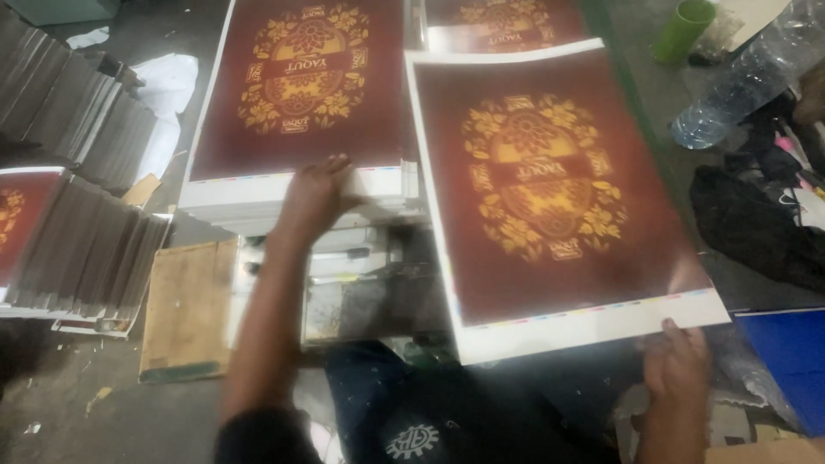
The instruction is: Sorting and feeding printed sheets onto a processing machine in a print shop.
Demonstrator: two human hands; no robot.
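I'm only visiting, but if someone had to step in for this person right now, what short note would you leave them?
Left hand: resting flat on the near edge of the stack of printed sheets, pressing it down; not gripping.
Right hand: pinching the near right corner of one loose printed sheet, dark red with a gold ornament, held lifted and tilted beside the stack.
Nearby: grey piles of folded sheets at left, a plastic bottle and green cup at upper right.
Done: one sheet is off the stack.
Left: the lifted sheet has not been set down; the stack remains thick.
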